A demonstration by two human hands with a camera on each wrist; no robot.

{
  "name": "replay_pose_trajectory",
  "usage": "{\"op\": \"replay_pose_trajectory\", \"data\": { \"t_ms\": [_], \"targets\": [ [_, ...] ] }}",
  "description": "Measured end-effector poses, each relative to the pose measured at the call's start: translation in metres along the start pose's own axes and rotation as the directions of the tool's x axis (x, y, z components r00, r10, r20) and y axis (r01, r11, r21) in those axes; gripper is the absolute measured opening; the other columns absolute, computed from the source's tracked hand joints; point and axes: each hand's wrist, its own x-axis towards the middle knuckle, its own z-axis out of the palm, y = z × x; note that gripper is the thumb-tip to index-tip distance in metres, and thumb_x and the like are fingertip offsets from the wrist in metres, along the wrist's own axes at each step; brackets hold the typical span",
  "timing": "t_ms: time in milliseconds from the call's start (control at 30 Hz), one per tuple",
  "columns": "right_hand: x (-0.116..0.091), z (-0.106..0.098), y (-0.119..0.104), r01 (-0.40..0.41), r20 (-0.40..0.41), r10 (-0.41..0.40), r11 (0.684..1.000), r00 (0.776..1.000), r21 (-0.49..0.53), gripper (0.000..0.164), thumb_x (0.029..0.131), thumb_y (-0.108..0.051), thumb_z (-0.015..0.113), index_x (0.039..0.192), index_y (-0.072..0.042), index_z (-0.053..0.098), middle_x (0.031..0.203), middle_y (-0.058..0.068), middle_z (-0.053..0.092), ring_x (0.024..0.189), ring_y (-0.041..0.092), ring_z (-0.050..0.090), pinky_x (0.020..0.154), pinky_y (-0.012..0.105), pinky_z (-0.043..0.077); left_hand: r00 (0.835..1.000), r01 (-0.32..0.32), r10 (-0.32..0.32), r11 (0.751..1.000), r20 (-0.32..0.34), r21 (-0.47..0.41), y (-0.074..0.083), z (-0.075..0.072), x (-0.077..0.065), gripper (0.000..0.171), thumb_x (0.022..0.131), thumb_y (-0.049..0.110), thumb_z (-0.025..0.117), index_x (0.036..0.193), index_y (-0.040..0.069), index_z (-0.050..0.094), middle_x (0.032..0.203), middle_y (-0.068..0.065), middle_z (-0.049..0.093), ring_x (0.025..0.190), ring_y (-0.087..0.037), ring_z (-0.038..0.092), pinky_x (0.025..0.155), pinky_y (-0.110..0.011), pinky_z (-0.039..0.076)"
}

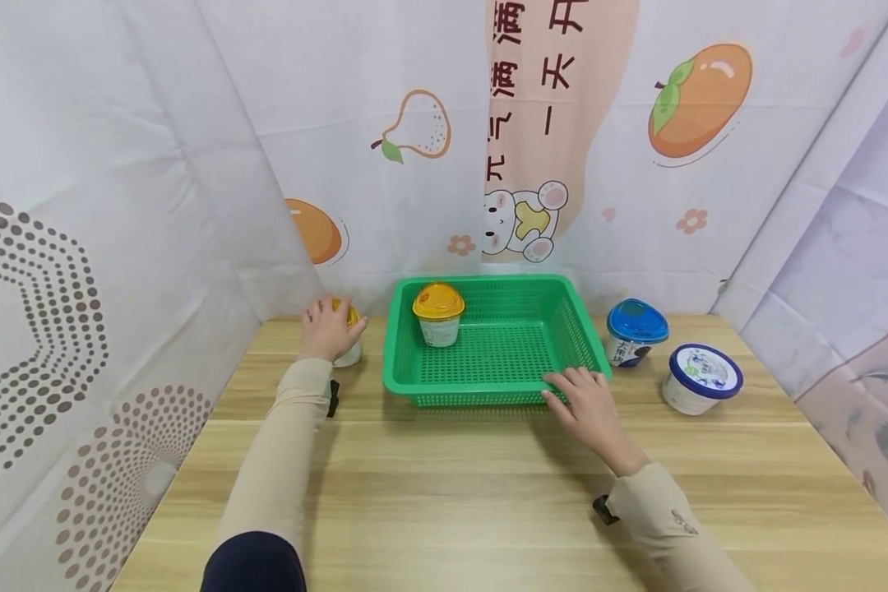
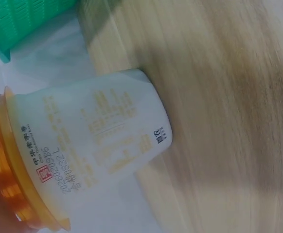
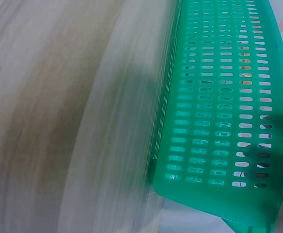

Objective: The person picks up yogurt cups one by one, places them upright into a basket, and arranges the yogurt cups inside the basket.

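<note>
At the left of the table, my left hand [image 1: 328, 330] grips a yogurt cup [image 2: 90, 131] from above, fingers over its orange-yellow domed lid [image 2: 15, 170]. Whether the cup's base touches the wood cannot be told. A green perforated basket [image 1: 481, 388] stands in the middle. My right hand [image 1: 588, 409] holds the near right part of its rim, thumb outside and fingers reaching over. Inside the basket at the back left, a second yogurt cup [image 1: 440, 332] with a yellow lid stands upright.
Right of the basket stand a cup with a blue domed lid [image 1: 629, 349] and a wider tub with a flat dark-blue-rimmed lid [image 1: 690, 395]. A printed white curtain [image 1: 414, 214] hangs behind the wooden table [image 1: 451, 493], with more cloth at both sides.
</note>
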Motion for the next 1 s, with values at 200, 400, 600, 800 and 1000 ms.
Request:
{"op": "replay_pose_trajectory", "data": {
  "t_ms": [200, 400, 600, 800, 1000],
  "targets": [
    [-0.0033, -0.0005, -0.0005, -0.005, 0.011, 0.005, 1.0, 1.0, -0.003, 0.028, 0.092, -0.026, 0.063, 0.107, -0.004, 0.07, 0.086, 0.01, 0.064, 0.079, 0.027, 0.053, 0.076, 0.046, 0.038, 1.0, 0.015, -0.016, 1.0, 0.021, 0.023, 0.0016, 0.0028, -0.0013, 0.064, 0.098, 0.047, 0.044, 0.149, 0.008, 0.035, 0.146, -0.03, 0.033, 0.132, -0.052, 0.03, 0.106, -0.066, 0.025],
    [-0.0012, -0.0007, 0.001, -0.011, -0.007, 0.011, 1.0, 1.0, -0.002, 0.027, 0.091, -0.026, 0.063, 0.107, -0.005, 0.07, 0.086, 0.01, 0.064, 0.078, 0.028, 0.053, 0.076, 0.047, 0.038, 1.0, 0.0, 0.0, 0.999, 0.005, 0.038, 0.004, 0.0018, 0.0006, 0.064, 0.098, 0.046, 0.046, 0.148, 0.008, 0.037, 0.146, -0.03, 0.033, 0.131, -0.052, 0.033, 0.102, -0.066, 0.03],
    [0.0002, -0.0005, 0.0019, -0.007, -0.003, 0.007, 1.0, 1.0, -0.004, 0.027, 0.092, -0.027, 0.062, 0.108, -0.007, 0.069, 0.087, 0.009, 0.065, 0.08, 0.028, 0.054, 0.077, 0.047, 0.038, 1.0, 0.0, 0.001, 0.998, -0.004, 0.057, 0.0034, 0.0022, 0.003, 0.063, 0.098, 0.046, 0.047, 0.147, 0.009, 0.038, 0.146, -0.029, 0.034, 0.131, -0.052, 0.034, 0.101, -0.066, 0.032],
    [-0.0004, 0.0001, 0.0001, -0.017, 0.01, 0.017, 1.0, 1.0, -0.004, 0.026, 0.088, -0.022, 0.067, 0.107, -0.005, 0.07, 0.087, 0.009, 0.065, 0.081, 0.028, 0.054, 0.077, 0.046, 0.038, 1.0, 0.002, -0.002, 0.998, -0.003, 0.057, 0.0014, 0.004, 0.0007, 0.064, 0.098, 0.048, 0.045, 0.148, 0.009, 0.036, 0.148, -0.03, 0.032, 0.131, -0.053, 0.034, 0.1, -0.068, 0.032],
    [-0.0004, 0.0004, -0.0001, -0.008, -0.002, 0.008, 1.0, 1.0, -0.003, 0.027, 0.09, -0.026, 0.064, 0.106, -0.004, 0.07, 0.086, 0.009, 0.064, 0.079, 0.028, 0.053, 0.075, 0.045, 0.037, 1.0, 0.008, -0.009, 0.998, 0.011, 0.057, 0.0001, 0.0037, -0.0001, 0.063, 0.099, 0.046, 0.045, 0.148, 0.009, 0.036, 0.149, -0.031, 0.03, 0.131, -0.055, 0.033, 0.102, -0.069, 0.03]
  ]
}}
